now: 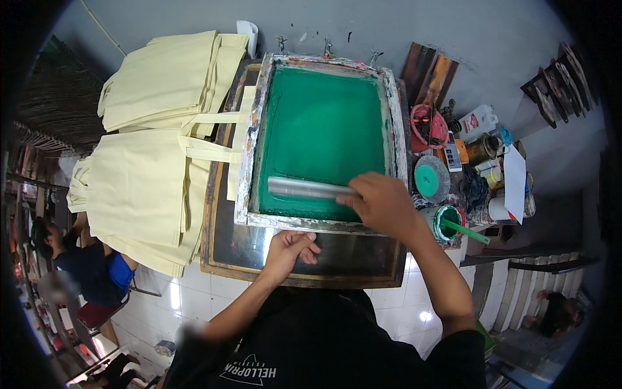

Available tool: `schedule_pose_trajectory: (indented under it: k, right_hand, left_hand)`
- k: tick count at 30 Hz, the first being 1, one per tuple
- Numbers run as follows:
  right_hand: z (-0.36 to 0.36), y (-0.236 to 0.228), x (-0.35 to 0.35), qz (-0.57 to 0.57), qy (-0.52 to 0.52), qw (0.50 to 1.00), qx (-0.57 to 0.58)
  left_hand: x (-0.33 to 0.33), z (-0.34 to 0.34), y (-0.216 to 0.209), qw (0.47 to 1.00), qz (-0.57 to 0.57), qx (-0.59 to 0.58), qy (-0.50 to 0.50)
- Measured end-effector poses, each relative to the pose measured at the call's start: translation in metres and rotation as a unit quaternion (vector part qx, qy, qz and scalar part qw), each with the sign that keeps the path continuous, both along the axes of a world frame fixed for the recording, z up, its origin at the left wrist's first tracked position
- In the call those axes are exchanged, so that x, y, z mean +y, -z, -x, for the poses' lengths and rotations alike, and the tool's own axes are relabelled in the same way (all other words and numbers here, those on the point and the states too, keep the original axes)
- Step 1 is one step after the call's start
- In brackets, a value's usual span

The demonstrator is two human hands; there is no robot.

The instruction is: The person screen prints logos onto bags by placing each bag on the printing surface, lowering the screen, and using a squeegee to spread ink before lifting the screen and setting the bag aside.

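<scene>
My right hand [382,202] is closed round the right end of a squeegee [304,188] with a long metallic bar. The squeegee lies across the near part of a screen printing frame [259,97], whose mesh is covered in wet green ink [327,123]. My left hand [291,251] is at the middle of the frame's near edge, its fingers curled in against the rim. Part of its grip is hidden. A pale yellow tote bag handle [210,152] reaches in under the frame's left side.
Stacks of pale yellow tote bags [136,181] lie left of the dark glass-topped board [350,256]. On the right stand an ink tub [447,220] with a green stick, a grey bowl [440,181], a pink basket [427,126] and a phone [452,154]. A person [91,259] sits at far left.
</scene>
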State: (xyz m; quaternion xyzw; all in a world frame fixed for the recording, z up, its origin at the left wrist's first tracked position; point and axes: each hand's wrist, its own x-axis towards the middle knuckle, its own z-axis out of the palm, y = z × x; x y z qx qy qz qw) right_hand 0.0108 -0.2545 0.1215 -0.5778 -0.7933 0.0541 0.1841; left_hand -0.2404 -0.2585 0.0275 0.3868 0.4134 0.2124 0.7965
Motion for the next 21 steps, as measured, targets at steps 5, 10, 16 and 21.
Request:
schedule_pose_trajectory:
  k: [5,10,16,21]
  right_hand:
    - [0.018,0.016,-0.027,-0.015,-0.001,1.0,-0.012]
    - [-0.008,0.039,0.037,-0.039,0.004,0.998,-0.047]
    - [-0.098,0.034,0.204,-0.016,0.012,0.998,-0.053]
    - [-0.096,0.002,0.258,0.129,0.079,0.988,0.001]
  left_hand:
    - [-0.004,-0.001,0.005,1.0,-0.013,-0.013,-0.007]
    - [-0.002,0.006,0.009,1.0,0.015,-0.012,-0.001]
    - [0.005,0.006,0.011,0.995,0.077,-0.05,0.035]
    - [0.007,0.013,-0.018,0.963,0.225,-0.144,-0.041]
